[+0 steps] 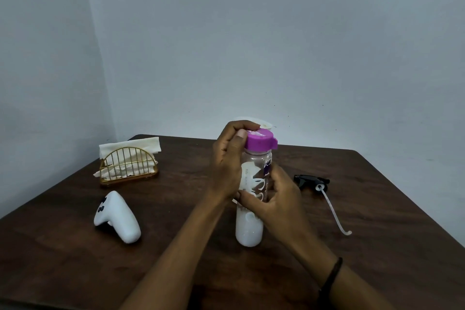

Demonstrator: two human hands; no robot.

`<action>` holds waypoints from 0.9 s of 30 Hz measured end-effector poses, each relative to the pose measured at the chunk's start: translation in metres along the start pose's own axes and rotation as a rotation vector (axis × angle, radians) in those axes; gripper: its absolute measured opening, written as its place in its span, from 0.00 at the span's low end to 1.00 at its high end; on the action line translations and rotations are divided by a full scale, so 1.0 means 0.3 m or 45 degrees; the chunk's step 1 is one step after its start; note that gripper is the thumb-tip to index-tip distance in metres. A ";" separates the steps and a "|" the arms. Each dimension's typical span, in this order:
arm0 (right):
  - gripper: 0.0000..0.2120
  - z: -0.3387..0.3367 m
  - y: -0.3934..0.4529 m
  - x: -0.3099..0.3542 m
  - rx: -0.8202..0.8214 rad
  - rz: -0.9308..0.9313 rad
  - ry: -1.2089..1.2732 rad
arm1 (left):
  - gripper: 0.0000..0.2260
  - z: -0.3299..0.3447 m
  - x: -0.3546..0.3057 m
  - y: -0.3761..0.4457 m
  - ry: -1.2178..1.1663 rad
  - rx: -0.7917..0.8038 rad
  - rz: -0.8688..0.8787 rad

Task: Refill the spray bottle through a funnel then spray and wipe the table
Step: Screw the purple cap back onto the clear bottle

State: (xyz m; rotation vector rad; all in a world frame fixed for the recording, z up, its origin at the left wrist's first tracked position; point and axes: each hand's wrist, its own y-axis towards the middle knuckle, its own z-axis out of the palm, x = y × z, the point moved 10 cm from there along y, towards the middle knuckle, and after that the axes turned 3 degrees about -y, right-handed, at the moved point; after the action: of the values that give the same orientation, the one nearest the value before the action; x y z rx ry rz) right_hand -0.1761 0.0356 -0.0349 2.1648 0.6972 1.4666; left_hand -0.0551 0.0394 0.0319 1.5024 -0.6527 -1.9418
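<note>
I hold a clear water bottle (pixel 256 168) with a purple cap (pixel 260 139) upright above the table's middle. My left hand (pixel 226 166) has its fingers and thumb on the cap. My right hand (pixel 276 199) wraps the bottle's lower body. Just under the hands stands the white spray bottle (pixel 249 230) on the table, its neck hidden by them. Its black spray head (pixel 310 181) with a white dip tube lies on the table to the right. A white rim (pixel 265 124), possibly the funnel, peeks out behind the cap.
A gold wire holder with white napkins (pixel 128 166) stands at the back left of the dark wooden table (pixel 377 209). A white handheld controller (pixel 117 218) lies front left. Walls close the back and left.
</note>
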 end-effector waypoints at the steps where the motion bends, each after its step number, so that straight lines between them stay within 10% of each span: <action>1: 0.26 0.001 -0.002 0.001 0.003 0.003 -0.001 | 0.08 0.004 -0.004 0.000 0.014 0.002 0.010; 17: 0.25 0.002 -0.001 -0.008 0.004 0.033 -0.025 | 0.12 -0.042 0.052 -0.004 -0.063 -0.173 -0.121; 22: 0.22 0.006 -0.004 -0.005 0.035 0.043 0.002 | 0.27 -0.020 0.026 -0.008 0.006 -0.123 -0.060; 27: 0.23 0.002 -0.006 -0.004 0.026 0.045 0.018 | 0.14 -0.024 0.059 -0.012 -0.111 -0.134 -0.160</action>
State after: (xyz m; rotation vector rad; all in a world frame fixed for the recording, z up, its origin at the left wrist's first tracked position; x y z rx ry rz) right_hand -0.1762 0.0365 -0.0371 2.1948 0.6848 1.4999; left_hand -0.0521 0.0292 0.0156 1.4310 -0.4948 -2.1122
